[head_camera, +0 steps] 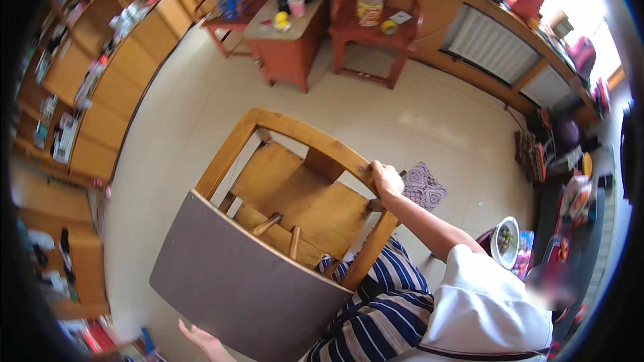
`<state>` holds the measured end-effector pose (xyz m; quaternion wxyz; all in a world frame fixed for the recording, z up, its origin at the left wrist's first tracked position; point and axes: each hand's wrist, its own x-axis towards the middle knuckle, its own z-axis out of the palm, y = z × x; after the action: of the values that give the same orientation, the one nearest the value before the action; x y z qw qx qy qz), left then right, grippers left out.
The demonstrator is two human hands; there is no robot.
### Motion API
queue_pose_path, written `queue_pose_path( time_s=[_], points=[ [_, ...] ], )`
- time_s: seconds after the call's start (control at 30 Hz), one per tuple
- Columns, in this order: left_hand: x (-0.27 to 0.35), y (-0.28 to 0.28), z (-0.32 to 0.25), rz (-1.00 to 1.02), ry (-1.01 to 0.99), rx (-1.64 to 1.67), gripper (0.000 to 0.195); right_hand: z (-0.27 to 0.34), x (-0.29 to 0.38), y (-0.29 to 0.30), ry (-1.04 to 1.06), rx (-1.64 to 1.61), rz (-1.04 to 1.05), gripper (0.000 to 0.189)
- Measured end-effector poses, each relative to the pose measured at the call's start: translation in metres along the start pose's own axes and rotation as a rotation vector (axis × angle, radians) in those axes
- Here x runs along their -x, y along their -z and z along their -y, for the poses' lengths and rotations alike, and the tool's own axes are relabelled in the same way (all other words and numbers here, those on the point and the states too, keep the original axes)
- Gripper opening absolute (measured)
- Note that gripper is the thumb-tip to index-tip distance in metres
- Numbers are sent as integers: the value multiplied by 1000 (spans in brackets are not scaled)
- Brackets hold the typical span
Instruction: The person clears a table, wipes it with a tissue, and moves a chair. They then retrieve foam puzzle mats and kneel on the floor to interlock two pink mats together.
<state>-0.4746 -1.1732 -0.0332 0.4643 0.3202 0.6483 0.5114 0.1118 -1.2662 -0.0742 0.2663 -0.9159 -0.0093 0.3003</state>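
Observation:
Before me is a wooden chair frame (297, 133), with a thick curved rail and a yellowish wooden panel (292, 181) inside it. A grey, slightly curved board (241, 281) lies across its near side and hides part of the frame. Two short round wooden pegs (295, 241) show between panel and board. My right hand (387, 178) grips the right part of the rail, arm stretched out. At the lower edge of the view, my left hand (201, 338) has its fingers apart close by the board's edge; contact is unclear. Striped fabric (392, 296) shows under the frame's right side.
A red cabinet (284, 60) and a red wooden chair (375, 35) stand ahead. Wooden shelving (121, 75) with many items runs along the left. A patterned mat (425, 186) lies on the tiled floor by my right hand. A white bowl (504, 242) sits to the right.

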Motion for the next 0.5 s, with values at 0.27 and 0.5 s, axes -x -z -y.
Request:
queue_pose_path(
  time_s=[0.27,0.5],
  points=[
    [-137,-333,-38,465,365,-35,76,-88,-39,102,-302,-706,-457,48],
    [-114,-597,-47,953,154,-185,91,-124,-21,137,-291,-1389,-770,31]
  ],
)
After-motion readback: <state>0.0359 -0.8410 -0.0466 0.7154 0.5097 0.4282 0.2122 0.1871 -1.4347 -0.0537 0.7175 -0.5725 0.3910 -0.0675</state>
